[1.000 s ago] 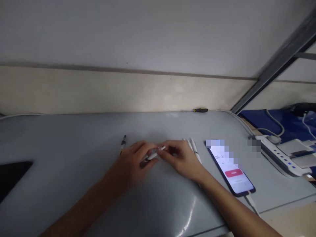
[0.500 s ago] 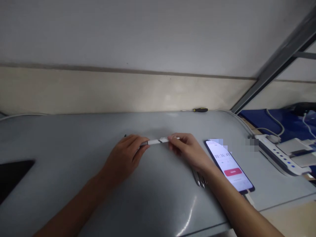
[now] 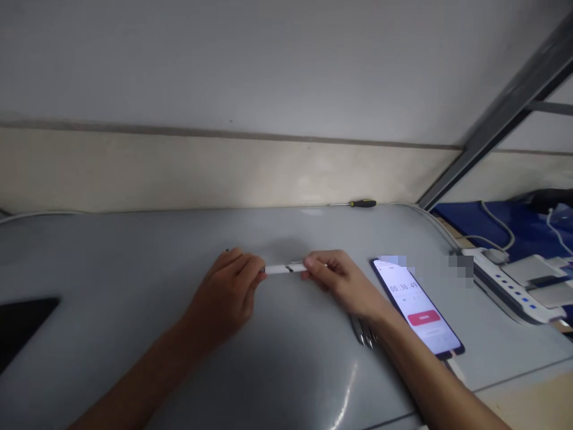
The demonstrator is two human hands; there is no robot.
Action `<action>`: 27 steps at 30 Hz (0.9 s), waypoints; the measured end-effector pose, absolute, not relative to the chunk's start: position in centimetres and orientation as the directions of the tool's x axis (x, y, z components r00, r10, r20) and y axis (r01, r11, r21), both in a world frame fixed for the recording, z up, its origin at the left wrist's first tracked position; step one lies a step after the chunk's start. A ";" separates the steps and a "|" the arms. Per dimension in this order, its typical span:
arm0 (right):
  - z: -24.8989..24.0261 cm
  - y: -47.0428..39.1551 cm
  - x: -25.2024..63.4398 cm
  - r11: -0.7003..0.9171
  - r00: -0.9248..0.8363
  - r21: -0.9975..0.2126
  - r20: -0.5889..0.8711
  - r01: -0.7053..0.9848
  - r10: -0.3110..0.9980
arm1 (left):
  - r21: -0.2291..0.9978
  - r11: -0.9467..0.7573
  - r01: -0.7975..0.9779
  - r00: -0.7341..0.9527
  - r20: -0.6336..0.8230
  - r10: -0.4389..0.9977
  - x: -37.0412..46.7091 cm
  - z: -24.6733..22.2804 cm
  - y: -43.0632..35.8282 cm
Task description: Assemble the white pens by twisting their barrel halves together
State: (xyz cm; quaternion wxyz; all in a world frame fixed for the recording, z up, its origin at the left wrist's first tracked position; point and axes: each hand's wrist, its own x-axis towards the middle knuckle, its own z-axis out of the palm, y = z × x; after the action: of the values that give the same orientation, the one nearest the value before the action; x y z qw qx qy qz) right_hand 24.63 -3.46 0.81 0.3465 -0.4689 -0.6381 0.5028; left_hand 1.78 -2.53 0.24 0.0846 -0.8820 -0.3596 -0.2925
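Note:
A white pen [image 3: 276, 269] with a dark band and a clip is held level between my two hands, above the grey tabletop. My left hand [image 3: 230, 283] is closed around its left end, and a small dark tip shows past the knuckles. Thumb and fingers of my right hand [image 3: 333, 276] pinch the clip end. Beneath my right wrist lie several pens [image 3: 364, 334] with shiny metal tips, their other ends hidden by the hand.
Right of my right arm lies a phone [image 3: 418, 307] with a lit timer, plugged into a cable. Beyond it sits a white power strip [image 3: 514, 286] with chargers. A screwdriver [image 3: 363, 203] rests along the wall. At the left edge is a dark flat object [image 3: 27, 322].
My left fingers have wrapped further round the pen's left end, the hand turning over it. The right hand keeps its pinch. The whole view has shifted slightly.

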 end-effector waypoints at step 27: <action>0.7 -2.8 24.8 0.132 -0.181 -0.933 0.074 0.335 0.981 | 0.273 -0.654 0.706 0.515 0.436 0.738 1.2 0.1 -2.0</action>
State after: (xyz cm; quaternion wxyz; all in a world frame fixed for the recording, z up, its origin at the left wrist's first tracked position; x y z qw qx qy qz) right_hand 24.81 -2.78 0.66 0.3869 -0.5096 -0.6452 0.4174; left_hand 1.24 -1.96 0.07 -0.0304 -0.8699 -0.4150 -0.2650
